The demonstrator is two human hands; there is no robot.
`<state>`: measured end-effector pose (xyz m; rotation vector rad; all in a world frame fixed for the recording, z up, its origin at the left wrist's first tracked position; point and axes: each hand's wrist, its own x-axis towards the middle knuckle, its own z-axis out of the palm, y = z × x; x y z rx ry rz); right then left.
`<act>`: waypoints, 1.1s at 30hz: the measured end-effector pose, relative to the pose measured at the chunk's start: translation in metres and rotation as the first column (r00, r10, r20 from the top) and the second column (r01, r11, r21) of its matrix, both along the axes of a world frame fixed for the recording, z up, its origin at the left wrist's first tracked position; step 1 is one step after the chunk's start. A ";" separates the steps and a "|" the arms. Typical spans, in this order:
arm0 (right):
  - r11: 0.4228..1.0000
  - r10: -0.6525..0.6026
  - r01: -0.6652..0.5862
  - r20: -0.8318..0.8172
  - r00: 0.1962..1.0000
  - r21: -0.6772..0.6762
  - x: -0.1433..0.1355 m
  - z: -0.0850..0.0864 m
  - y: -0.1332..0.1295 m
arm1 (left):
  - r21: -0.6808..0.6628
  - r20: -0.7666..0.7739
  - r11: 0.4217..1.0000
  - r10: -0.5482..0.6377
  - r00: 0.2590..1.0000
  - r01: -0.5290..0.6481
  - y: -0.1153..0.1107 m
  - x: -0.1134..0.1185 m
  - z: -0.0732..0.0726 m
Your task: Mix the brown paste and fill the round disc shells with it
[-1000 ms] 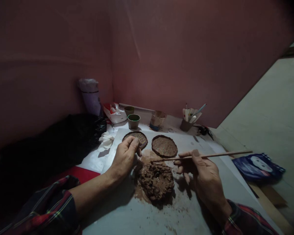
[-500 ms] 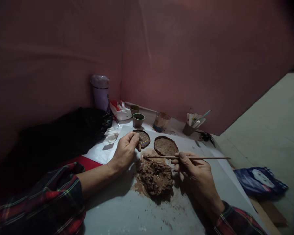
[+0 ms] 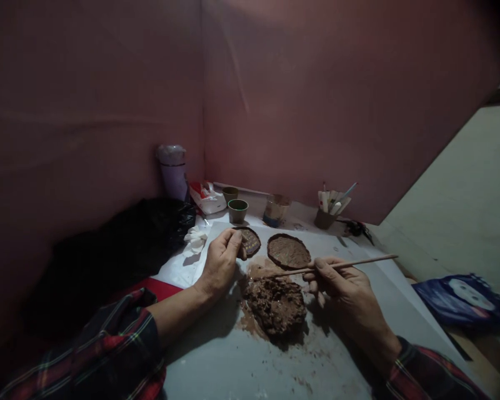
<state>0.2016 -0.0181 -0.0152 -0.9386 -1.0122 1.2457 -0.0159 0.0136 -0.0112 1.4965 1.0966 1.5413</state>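
My right hand (image 3: 344, 286) grips a thin wooden stick (image 3: 373, 260) between thumb and fingers. The stick slants down to the left, and its tip meets the wet upper edge of a rough brown clay-like lump (image 3: 277, 308) on the white board. Left of the lump, my left hand (image 3: 220, 262) is closed with thumb against fingers; whatever it may hold is hidden. Its fingertips overlap a small dark-rimmed disc (image 3: 252, 243) with coloured dots. A larger brown disc (image 3: 289, 251) with a raised rim lies behind the lump.
Along the back stand two small cups, the nearer one (image 3: 238, 211) green-rimmed, a stained clear cup (image 3: 276, 210) and a pot of tools (image 3: 325, 218). At left are a purple bottle (image 3: 175, 180), a tissue pack (image 3: 210, 201) and a black plastic bag (image 3: 137, 239). Pink walls (image 3: 295, 111) enclose the back.
The view has shifted slightly. The stick has tilted, its right end now higher and its left tip lower against the lump. My left hand stays closed beside the small disc.
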 end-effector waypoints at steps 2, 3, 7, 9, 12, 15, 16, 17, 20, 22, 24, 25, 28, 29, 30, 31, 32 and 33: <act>0.998 -0.040 0.040 -0.004 0.999 0.043 0.001 0.001 0.000 | -0.004 0.002 1.000 0.002 1.000 -0.002 0.000 0.000 0.001; 0.997 -0.057 0.057 -0.001 0.998 0.057 0.001 0.001 0.000 | -0.005 -0.001 1.000 0.003 1.000 -0.003 0.000 0.000 0.002; 0.998 -0.050 0.049 0.005 0.999 0.028 0.000 0.003 0.000 | -0.006 -0.022 1.000 0.007 1.000 -0.007 0.001 0.001 0.003; 0.999 -0.033 0.033 -0.008 0.999 -0.004 -0.001 0.004 0.000 | -0.010 -0.023 1.000 0.009 1.000 -0.009 0.000 0.001 0.003; 0.999 -0.029 0.028 -0.034 0.999 -0.018 -0.001 0.003 0.000 | -0.020 -0.024 1.000 0.008 1.000 -0.009 0.000 0.001 0.002; 1.000 -0.029 0.029 -0.036 0.999 0.001 -0.002 0.002 0.002 | -0.013 -0.027 1.000 0.007 1.000 -0.008 0.000 0.001 0.003; 1.000 -0.012 0.012 -0.032 0.999 -0.003 -0.004 0.002 0.002 | -0.008 -0.025 1.000 0.006 1.000 -0.006 0.001 0.002 0.003; 1.000 0.016 -0.016 -0.030 0.999 -0.014 -0.005 0.002 0.002 | -0.004 -0.021 1.000 0.003 1.000 -0.003 0.001 0.002 0.003; 0.993 0.100 -0.102 -0.051 0.994 -0.051 -0.008 0.003 0.001 | -0.007 -0.017 1.000 0.010 1.000 -0.010 0.001 0.002 0.003; 0.994 0.092 -0.096 -0.075 0.993 -0.045 -0.007 0.005 0.000 | -0.017 -0.024 1.000 0.025 0.999 -0.025 0.001 0.002 0.003; 0.998 0.049 -0.051 -0.088 0.995 -0.025 -0.005 0.007 -0.002 | -0.020 -0.031 0.999 0.034 0.999 -0.035 0.002 0.002 0.003; 1.000 0.023 -0.023 -0.084 0.996 -0.002 -0.004 0.008 -0.003 | -0.018 -0.028 0.999 0.034 0.999 -0.035 0.002 0.002 0.003; 0.985 -0.064 0.063 -0.002 0.998 0.158 -0.004 0.013 -0.013 | -0.005 -0.003 1.000 0.026 1.000 -0.026 0.002 0.002 0.003; 0.969 -0.094 0.081 0.045 0.995 0.232 -0.005 0.015 -0.018 | 0.000 0.004 1.000 0.024 1.000 -0.024 0.001 0.002 0.003; 0.948 -0.123 0.090 0.089 0.988 0.306 -0.008 0.018 -0.025 | 0.003 0.008 1.000 0.022 1.000 -0.022 0.001 0.002 0.003; 0.928 -0.142 0.085 0.134 0.981 0.362 -0.012 0.021 -0.032 | 0.006 0.012 1.000 0.023 1.000 -0.023 0.001 0.002 0.003; 0.905 -0.158 0.069 0.182 0.971 0.421 -0.015 0.024 -0.040 | 0.006 0.016 1.000 0.024 1.000 -0.024 0.001 0.003 0.003; 0.873 -0.173 0.032 0.250 0.953 0.486 -0.019 0.027 -0.048 | 0.005 0.020 1.000 0.026 0.999 -0.026 0.001 0.003 0.003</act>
